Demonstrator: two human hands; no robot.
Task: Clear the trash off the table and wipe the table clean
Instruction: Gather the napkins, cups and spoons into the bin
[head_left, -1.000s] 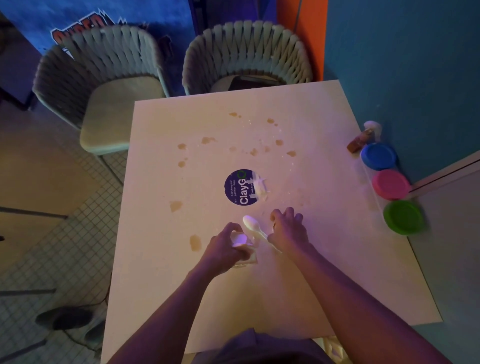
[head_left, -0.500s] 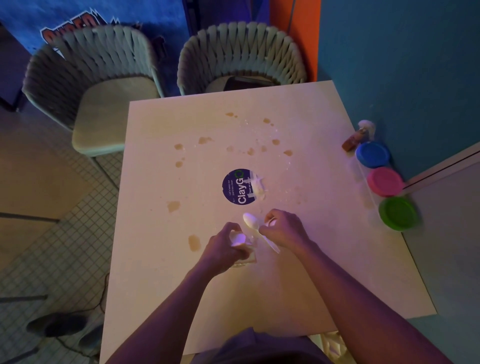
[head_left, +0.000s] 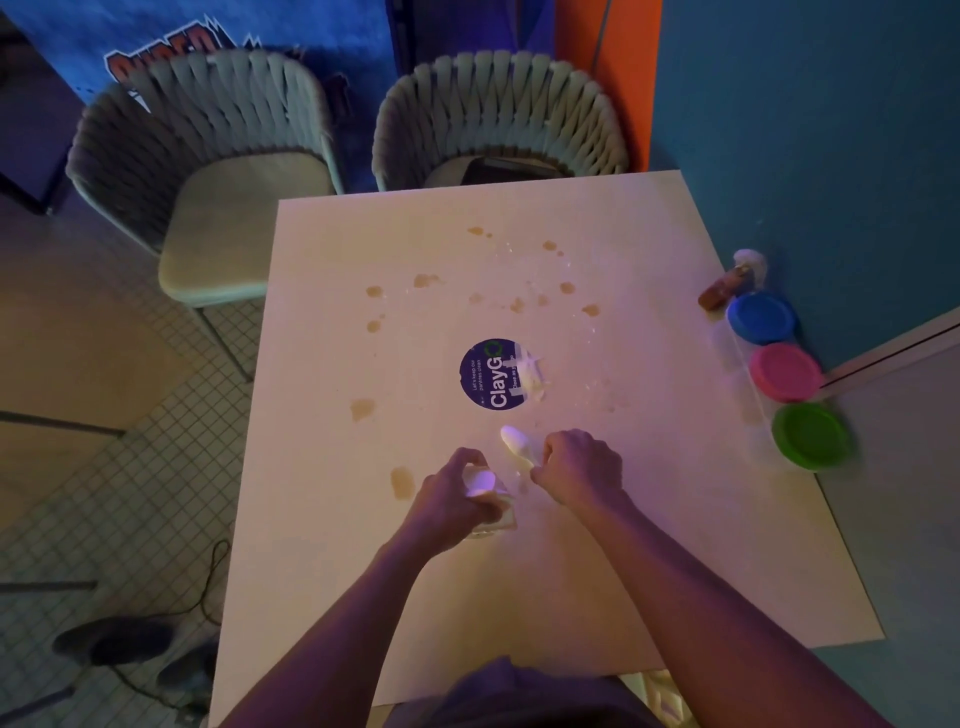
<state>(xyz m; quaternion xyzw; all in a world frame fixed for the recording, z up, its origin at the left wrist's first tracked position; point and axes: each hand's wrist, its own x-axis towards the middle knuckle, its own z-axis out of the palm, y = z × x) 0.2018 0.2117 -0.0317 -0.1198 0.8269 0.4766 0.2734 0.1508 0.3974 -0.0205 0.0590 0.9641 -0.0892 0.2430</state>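
Square pale counter (head_left: 519, 587) seen from above, with both forearms reaching in from the near edge. The left hand (head_left: 452, 499) is curled round a small clear cup (head_left: 491, 501) that holds something white and stands on the counter near its middle. The right hand (head_left: 582, 470), fingers folded, pinches the handle of a white plastic spoon (head_left: 515, 440); the bowl of the spoon points away from the person and hangs just beyond the cup. A round dark sticker (head_left: 491, 374) marked "ClayGo" lies just past the spoon, with a crumpled scrap of white paper (head_left: 532, 376) resting on its right edge. Brown spill marks (head_left: 402, 482) are scattered over the far half of the counter and beside the left hand. Along the right edge stand three tubs with blue (head_left: 761, 318), pink (head_left: 785, 372) and green (head_left: 810, 436) lids, and a small brown bottle (head_left: 719, 291) lies beyond them. Two woven chairs (head_left: 498, 119) face the far side.
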